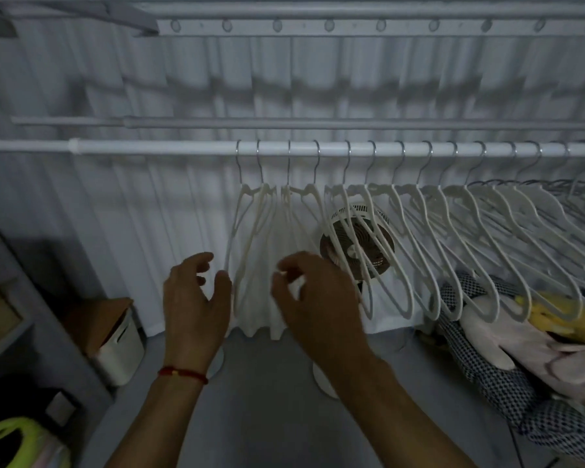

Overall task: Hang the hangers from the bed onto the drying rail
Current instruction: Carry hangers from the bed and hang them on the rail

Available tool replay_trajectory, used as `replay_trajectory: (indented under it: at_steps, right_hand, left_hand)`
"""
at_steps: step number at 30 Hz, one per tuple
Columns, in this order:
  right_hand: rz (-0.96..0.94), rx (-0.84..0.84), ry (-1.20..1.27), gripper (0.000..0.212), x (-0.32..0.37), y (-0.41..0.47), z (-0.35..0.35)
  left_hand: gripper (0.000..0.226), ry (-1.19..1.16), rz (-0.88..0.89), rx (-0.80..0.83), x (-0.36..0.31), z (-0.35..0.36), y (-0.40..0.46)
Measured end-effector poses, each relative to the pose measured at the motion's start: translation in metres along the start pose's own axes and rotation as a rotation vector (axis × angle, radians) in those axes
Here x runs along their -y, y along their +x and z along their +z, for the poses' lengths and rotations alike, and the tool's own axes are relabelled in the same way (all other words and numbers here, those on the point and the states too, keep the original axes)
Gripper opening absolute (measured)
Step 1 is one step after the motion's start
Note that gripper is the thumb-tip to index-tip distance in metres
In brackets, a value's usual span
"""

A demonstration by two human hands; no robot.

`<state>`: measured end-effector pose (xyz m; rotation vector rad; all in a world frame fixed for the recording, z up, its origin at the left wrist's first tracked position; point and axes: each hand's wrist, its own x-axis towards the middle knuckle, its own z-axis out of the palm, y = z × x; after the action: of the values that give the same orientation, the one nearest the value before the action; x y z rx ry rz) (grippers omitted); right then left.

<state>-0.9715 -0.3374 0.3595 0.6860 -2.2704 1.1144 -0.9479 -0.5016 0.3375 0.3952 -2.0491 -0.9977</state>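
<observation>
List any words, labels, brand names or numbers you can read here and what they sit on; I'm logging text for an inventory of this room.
None can be read.
The round fan with the dark grille behind the white plastic hangers: no legible badge; dim and partly hidden.
The white storage box with a brown lid: plain, no label visible.
The white drying rail: no markings.
The yellow-green bag: no print visible.

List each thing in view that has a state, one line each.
hangers: hooked on the rail, hanging in a row
drying rail: bare at its left end, loaded from the middle rightward
left hand: fingers loosely curled, holding nothing
right hand: fingers loosely curled, holding nothing
fan: behind the hangers; running or not, cannot tell
</observation>
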Motion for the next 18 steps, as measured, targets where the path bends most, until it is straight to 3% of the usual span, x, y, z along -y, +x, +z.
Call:
replay_trajectory:
  at_steps: [3,5,10,18]
  right_hand:
    - [0.168,0.231,0.064,0.039,0.022,0.011,0.041]
    - [0.308,0.298,0.097,0.047,0.029,0.019,0.056]
    - [0.493,0.270,0.204,0.050,0.027,0.028,0.076]
    - [0.489,0.183,0.212,0.044,0.019,0.024,0.076]
  left_hand:
    - [0.030,-0.174,-0.197,0.133,0.010,0.002,0.006]
    - [0.032,-0.251,-0.285,0.206,0.014,0.003,0.008]
    - [0.028,-0.412,-0.397,0.332,0.018,0.004,0.008]
    - [0.031,-0.413,-0.352,0.372,0.018,0.004,0.005]
